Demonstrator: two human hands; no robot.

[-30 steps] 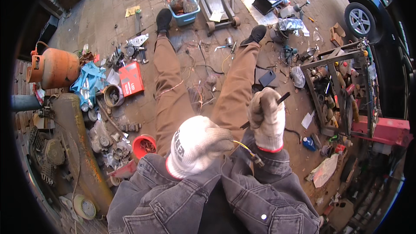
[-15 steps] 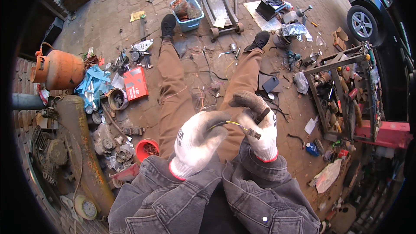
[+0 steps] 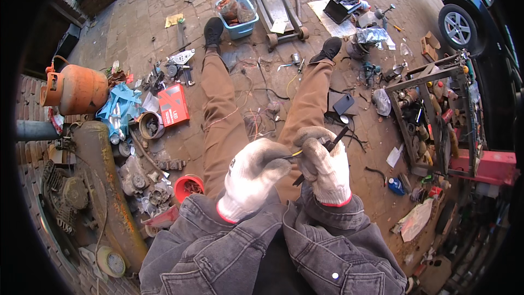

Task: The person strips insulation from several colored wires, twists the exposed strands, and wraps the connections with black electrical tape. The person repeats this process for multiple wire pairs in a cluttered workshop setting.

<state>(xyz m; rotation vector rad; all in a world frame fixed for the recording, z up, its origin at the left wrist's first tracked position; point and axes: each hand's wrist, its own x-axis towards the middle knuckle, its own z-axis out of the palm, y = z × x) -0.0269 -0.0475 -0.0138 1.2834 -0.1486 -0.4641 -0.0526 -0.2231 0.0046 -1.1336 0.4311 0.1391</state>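
Observation:
Both my hands wear white knit gloves with grey-stained palms and meet above my lap. My left hand (image 3: 254,172) is closed, pinching one end of a short yellow-and-black wire (image 3: 296,154). The other end of that wire runs into the fingers of my right hand (image 3: 326,166), which are folded tightly around it. A thin black piece (image 3: 339,136) sticks up out of the right hand, and a dark end shows below its fingers; whether these are one object I cannot tell. The gloves hide most of the wire.
Thin loose wires (image 3: 254,117) lie between my legs. On the left are a red box (image 3: 173,105), an orange gas cylinder (image 3: 82,88) and a red bowl (image 3: 188,187). A phone (image 3: 343,104), a metal-framed rack (image 3: 428,114), a floor jack (image 3: 271,8) and a blue basket (image 3: 242,29) surround me.
My right fingers have closed over the wire and the dark connector, which no longer shows. Less wire is visible between the hands, and the black piece now juts out above the right hand.

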